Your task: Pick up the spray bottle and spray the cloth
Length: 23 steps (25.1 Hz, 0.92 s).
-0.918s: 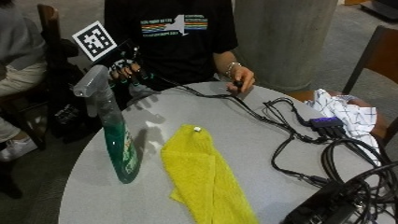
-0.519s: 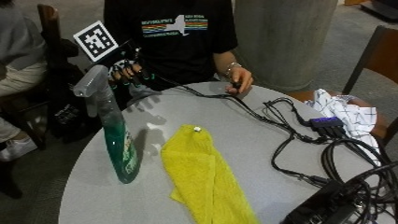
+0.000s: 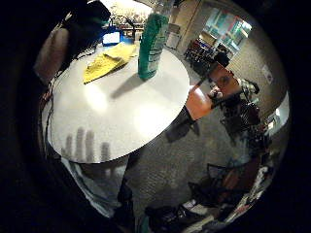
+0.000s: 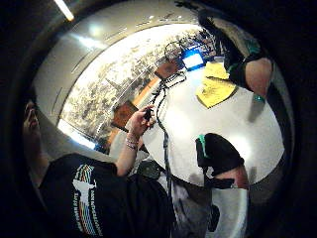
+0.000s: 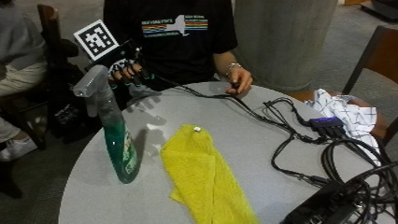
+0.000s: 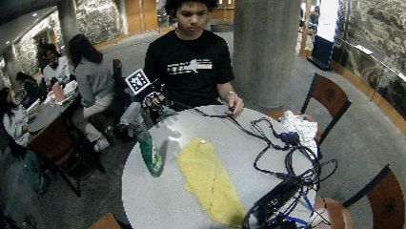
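A green spray bottle (image 5: 118,140) with a grey trigger head stands upright near the left edge of the round grey table (image 5: 93,196). Beside it, toward the table's middle, a yellow cloth (image 5: 205,182) lies flat. My gloved right hand (image 5: 127,72) hovers over the table's far left edge, behind the bottle and apart from it, fingers hanging spread and holding nothing. In the little finger side palm view the bottle (image 3: 151,41) and cloth (image 3: 108,59) sit across the table (image 3: 121,111). The person's bare left hand (image 5: 239,79) rests at the far edge, on a cable.
Black cables (image 5: 280,130) run across the table's right half to a power strip (image 5: 326,123) and black gear (image 5: 323,210) at the near right. A white checked cloth (image 5: 345,109) lies at the right edge. A chair (image 5: 373,60) and a pillar (image 5: 283,37) stand behind.
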{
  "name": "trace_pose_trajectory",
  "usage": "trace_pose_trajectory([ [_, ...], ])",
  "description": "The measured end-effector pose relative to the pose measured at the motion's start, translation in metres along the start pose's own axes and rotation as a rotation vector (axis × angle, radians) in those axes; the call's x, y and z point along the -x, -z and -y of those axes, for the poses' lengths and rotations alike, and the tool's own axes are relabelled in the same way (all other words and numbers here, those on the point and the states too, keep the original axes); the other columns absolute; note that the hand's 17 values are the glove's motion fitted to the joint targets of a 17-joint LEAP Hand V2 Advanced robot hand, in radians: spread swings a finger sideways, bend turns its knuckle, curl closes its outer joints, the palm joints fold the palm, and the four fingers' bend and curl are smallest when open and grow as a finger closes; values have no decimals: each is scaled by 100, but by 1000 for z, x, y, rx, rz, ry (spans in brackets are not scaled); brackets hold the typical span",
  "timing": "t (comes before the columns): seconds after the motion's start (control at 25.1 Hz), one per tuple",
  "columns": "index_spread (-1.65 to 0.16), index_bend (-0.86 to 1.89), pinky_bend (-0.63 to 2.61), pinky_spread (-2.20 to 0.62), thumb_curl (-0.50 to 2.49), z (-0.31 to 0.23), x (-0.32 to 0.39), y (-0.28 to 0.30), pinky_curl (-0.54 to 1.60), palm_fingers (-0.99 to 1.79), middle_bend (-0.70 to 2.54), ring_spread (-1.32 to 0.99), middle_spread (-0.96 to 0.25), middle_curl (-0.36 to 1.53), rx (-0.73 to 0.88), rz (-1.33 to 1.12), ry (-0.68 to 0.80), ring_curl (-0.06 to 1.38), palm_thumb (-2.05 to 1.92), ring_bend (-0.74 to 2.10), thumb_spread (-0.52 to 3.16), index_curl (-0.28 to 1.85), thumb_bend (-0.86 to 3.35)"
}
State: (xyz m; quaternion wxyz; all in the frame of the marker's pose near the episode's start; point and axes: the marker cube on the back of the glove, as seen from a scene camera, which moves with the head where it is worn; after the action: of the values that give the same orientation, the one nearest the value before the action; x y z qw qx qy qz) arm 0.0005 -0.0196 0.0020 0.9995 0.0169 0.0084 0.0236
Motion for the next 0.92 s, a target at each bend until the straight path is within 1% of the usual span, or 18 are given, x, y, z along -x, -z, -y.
trace_pose_trajectory([
  [0.2, -32, 29, 23, 18, 29, -7, -9, 3, 19, 74, 28, -12, -8, 29, 37, 176, -67, 18, 71, 19, 100, 32, 19],
  [0.4, -34, 17, 29, 18, 31, -7, -25, 2, 22, 74, 25, -12, -8, 31, -37, 366, -191, 21, 72, 21, 102, 31, 16],
  [0.64, -38, 5, 39, 17, 32, -15, -44, 6, 26, 68, 24, -11, -7, 32, -89, 696, -336, 25, 71, 26, 104, 26, 10],
  [0.76, -39, 5, 43, 17, 32, -11, -51, 7, 28, 68, 24, -11, -6, 33, -108, 726, -386, 26, 71, 28, 104, 24, 8],
  [0.92, -39, 7, 46, 17, 33, 3, -57, 5, 29, 67, 25, -10, -5, 35, -124, 695, -392, 28, 72, 30, 104, 22, 5],
])
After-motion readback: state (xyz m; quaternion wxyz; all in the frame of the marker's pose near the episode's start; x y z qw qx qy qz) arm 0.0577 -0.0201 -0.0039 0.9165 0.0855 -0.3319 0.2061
